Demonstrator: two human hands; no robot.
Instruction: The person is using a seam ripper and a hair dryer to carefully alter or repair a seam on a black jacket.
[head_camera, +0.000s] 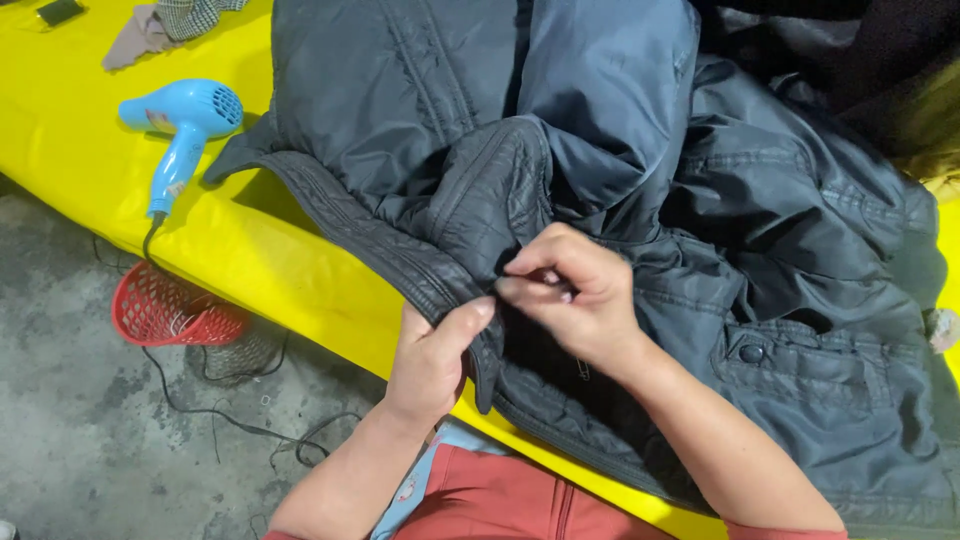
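Pinching the front edge of a dark grey padded jacket (620, 180), both hands meet at frame centre, on the garment's near rim where it hangs over the yellow table (90, 150) edge. Left hand (432, 358) comes up from 6 o'clock, thumb pressed on top of the ribbed placket, other fingers tucked under the fabric and not visible, so it is closed on the jacket edge. Right hand (580, 295) enters from 4 o'clock, fingertips (520, 285) drawn narrow together on a small spot of the same edge, just touching the left thumb; whether they grip a thread, a zipper part or only cloth is too small to tell. Judgement: doing this well calls for the left hand keeping the edge taut and flat while the right works with a small, tight pinch, no yanking on the seam. Jacket lies crumpled, spread from 11 o'clock to 4 o'clock, long axis roughly on that diagonal; collar or hem end cannot be told for sure. Held edge runs from 10 o'clock down to 5 o'clock along the table rim. Buttoned pocket flap (800, 355) sits at 3 o'clock of the hands. Blue hair dryer (185, 120) lies at 10 o'clock, well apart, nozzle up-left, cord dropping off the table. Red mesh basket (165, 310) on the floor at 9 o'clock.
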